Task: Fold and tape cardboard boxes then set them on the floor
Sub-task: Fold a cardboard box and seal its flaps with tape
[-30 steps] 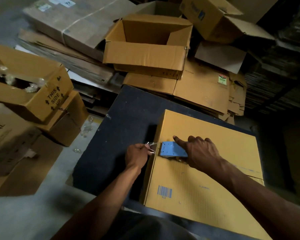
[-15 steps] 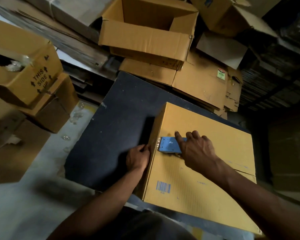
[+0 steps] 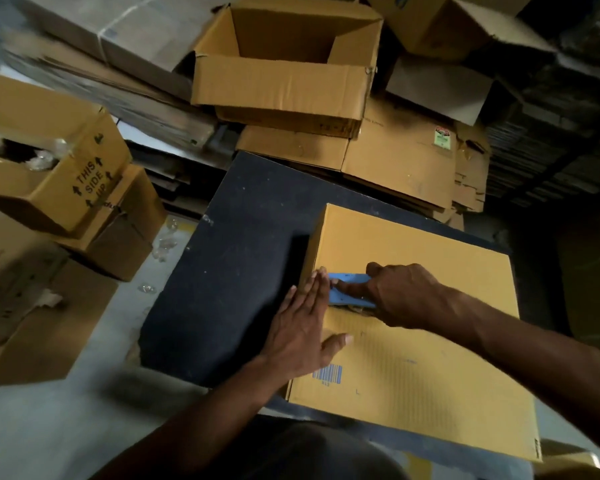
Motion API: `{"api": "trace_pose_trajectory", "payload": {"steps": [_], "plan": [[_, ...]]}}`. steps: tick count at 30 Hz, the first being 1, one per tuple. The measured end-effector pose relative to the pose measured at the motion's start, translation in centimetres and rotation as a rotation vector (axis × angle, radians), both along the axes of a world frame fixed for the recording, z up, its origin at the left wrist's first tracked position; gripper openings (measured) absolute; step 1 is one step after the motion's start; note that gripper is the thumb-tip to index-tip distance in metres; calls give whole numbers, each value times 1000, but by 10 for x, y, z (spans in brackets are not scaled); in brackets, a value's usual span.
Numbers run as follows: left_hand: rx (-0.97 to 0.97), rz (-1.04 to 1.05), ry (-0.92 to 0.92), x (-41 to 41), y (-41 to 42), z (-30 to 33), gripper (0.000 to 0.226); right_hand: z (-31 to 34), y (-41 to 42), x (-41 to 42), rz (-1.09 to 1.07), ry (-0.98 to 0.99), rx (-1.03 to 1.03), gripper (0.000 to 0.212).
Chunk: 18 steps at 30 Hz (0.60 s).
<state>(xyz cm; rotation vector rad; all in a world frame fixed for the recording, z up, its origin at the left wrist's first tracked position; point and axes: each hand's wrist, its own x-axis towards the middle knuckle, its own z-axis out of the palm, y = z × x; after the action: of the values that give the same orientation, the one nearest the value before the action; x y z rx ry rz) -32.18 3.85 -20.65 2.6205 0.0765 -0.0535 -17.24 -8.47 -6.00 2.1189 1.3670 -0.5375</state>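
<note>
A closed yellow-brown cardboard box (image 3: 423, 368) lies flat-topped on a dark blue table (image 3: 229, 278), with a blue barcode near its front left corner. My right hand (image 3: 399, 296) grips a blue tape dispenser (image 3: 347, 289) that sits on the box's top close to the left edge. My left hand (image 3: 303, 327) lies flat with straight fingers over the box's left edge, its fingertips touching the dispenser's end and its thumb resting on the top.
An open empty carton (image 3: 284, 67) stands on flattened cardboard (image 3: 399, 161) behind the table. To the left, a "THIS SIDE UP" box (image 3: 52, 168) sits on other cartons. A grey floor (image 3: 49, 420) shows at lower left. Dark stacks fill the right side.
My left hand let go of the tape end at the box's side and rose to lie flat over the left edge. The dispenser stayed near that edge in my right hand.
</note>
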Motion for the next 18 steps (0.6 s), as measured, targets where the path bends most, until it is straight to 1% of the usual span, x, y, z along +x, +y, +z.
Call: {"api": "trace_pose_trajectory", "payload": {"steps": [4,8,11,15,18], "plan": [[115,20,59,2,-5,9,110,15,-9,15,14,7,-69,72],[152,5,107,2,-5,12,110,24,-44,20,-79,31,-160,77],[176,2,110,3,-6,13,107,24,-65,21,-121,32,-146,78],[212,-2,145,4,-5,15,103,20,-84,23,-134,8,-74,78],[220,8,165,4,-6,19,104,21,-105,30,-154,-11,-125,75]]}}
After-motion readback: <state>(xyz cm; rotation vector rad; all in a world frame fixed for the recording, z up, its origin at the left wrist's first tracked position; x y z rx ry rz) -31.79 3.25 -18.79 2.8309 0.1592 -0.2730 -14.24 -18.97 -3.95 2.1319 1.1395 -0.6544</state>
